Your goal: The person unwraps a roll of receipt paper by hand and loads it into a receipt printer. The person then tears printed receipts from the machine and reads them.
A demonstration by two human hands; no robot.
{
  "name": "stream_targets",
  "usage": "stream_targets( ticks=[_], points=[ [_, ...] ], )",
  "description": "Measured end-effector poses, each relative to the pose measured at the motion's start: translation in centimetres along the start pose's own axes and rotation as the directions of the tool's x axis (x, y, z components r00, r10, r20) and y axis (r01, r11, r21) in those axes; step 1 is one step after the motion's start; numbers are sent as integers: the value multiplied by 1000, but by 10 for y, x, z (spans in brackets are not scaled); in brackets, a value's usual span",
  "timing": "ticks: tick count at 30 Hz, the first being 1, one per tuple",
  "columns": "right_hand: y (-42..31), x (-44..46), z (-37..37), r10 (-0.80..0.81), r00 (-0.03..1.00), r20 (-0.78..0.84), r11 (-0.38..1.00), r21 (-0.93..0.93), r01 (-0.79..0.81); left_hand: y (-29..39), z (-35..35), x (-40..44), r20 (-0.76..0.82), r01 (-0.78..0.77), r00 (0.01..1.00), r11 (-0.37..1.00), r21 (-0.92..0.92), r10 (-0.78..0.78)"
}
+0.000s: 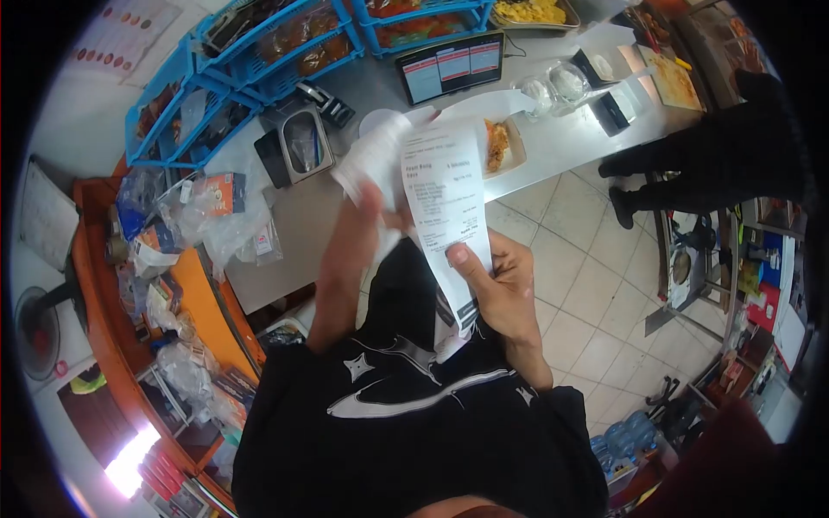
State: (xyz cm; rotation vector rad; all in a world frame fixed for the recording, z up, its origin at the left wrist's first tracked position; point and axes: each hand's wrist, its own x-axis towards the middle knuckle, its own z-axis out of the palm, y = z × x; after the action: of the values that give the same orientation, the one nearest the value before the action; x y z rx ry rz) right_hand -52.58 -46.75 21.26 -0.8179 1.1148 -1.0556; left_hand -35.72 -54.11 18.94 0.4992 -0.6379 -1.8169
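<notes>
Left hand [370, 207] and paper [374, 154] blurred

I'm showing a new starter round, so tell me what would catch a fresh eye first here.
The long printed receipt stands out first, gripped in the right hand mid-view, with the blurred left hand by more white paper beside it. Beyond them, the lit screen on the metal counter draws the eye, then the bright blue baskets at upper left.
</notes>
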Motion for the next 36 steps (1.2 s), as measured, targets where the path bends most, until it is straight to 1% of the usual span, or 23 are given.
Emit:
stream_targets(
  ticks=[2, 5, 8, 9, 10, 12, 15, 18, 19, 21, 22, 23, 24, 25, 26, 27, 28, 29, 30, 32, 33, 34, 36],
  points=[
    [4, 3, 2, -58, 998, -11, 998, -3, 58, -23, 7, -16, 65, -145, 989, 926, 348, 130],
    [4, 2, 6, -58, 998, -22, 998, 6, 59, -14, 28, -25, -132, 73, 991, 836, 544, 0],
    [2, -1, 9, -15, 1000, -27, 999, 46, 16, -9, 25, -19, -201, -46, 964, 857, 513, 173],
    [2, -2, 9, 3, 1000, -29, 998, 63, -1, -3, 32, -15, -229, -94, 949, 891, 444, 215],
    [3, -2, 10, 2, 999, -38, 998, 66, 1, 2, 30, -13, -266, -76, 937, 877, 475, 226],
    [4, -3, 12, 1, 998, -64, 997, 74, 3, 13, 32, -13, -283, -17, 944, 884, 468, 168],
    [4, -2, 17, -59, 992, -108, 998, 14, 61, 12, 23, -16, -83, -27, 994, 897, 441, 70],
    [15, 1, 13, -176, 979, -105, 978, -132, 162, 12, 23, -24, 1, 131, 985, 741, 659, -174],
    [13, 1, 13, -248, 964, -92, 935, -284, 213, 4, 27, -26, -67, 146, 989, 802, 579, -132],
    [9, 2, 13, -377, 926, -34, 774, -561, 295, -4, 23, -26, -79, 131, 991, 821, 555, -105],
    [8, 2, 10, -482, 873, 67, 677, -604, 420, -8, 23, -26, -84, 122, 992, 830, 544, -91],
    [8, 1, 6, -571, 803, 172, 563, -629, 536, -16, 28, -26, -132, 53, 991, 844, 534, 21],
    [7, 0, 3, -641, 715, 279, 437, -634, 638, -17, 20, -20, -253, 120, 967, 843, 524, 19],
    [6, -10, 2, -641, 602, 477, 326, -541, 775, -17, 4, -9, -375, 182, 927, 844, 505, 25],
    [0, -20, 8, -647, 576, 499, 342, -486, 805, -16, -8, -4, -493, 244, 869, 843, 479, 29],
    [-7, -29, 14, -652, 550, 522, 357, -428, 830, -11, -11, 0, -457, 171, 885, 853, 492, 86],
    [-16, -30, 17, -671, 547, 500, 432, -335, 837, -6, -7, 0, -347, 139, 934, 805, 577, 88],
    [-18, -30, 16, -634, 687, 356, 580, -368, 727, 0, 0, -7, -243, 100, 967, 755, 648, 81],
    [-22, -20, 14, -603, 744, 287, 641, -379, 667, 5, 7, -12, -139, 48, 988, 702, 710, 74],
    [-32, -1, 13, -526, 838, 142, 757, -371, 538, 7, 6, -11, 233, -261, 965, 424, 867, 117],
    [-23, 9, 9, -517, 844, 142, 776, -338, 533, 8, -4, -6, 441, -444, 895, 212, 871, 61],
    [-17, 14, 8, -510, 848, 141, 792, -307, 527, 3, -5, -11, 361, -343, 932, 363, 866, 19],
    [-14, 11, 8, -394, 913, 109, 874, -263, 409, -7, -7, -20, 191, -108, 979, 628, 770, -65]
  ],
)
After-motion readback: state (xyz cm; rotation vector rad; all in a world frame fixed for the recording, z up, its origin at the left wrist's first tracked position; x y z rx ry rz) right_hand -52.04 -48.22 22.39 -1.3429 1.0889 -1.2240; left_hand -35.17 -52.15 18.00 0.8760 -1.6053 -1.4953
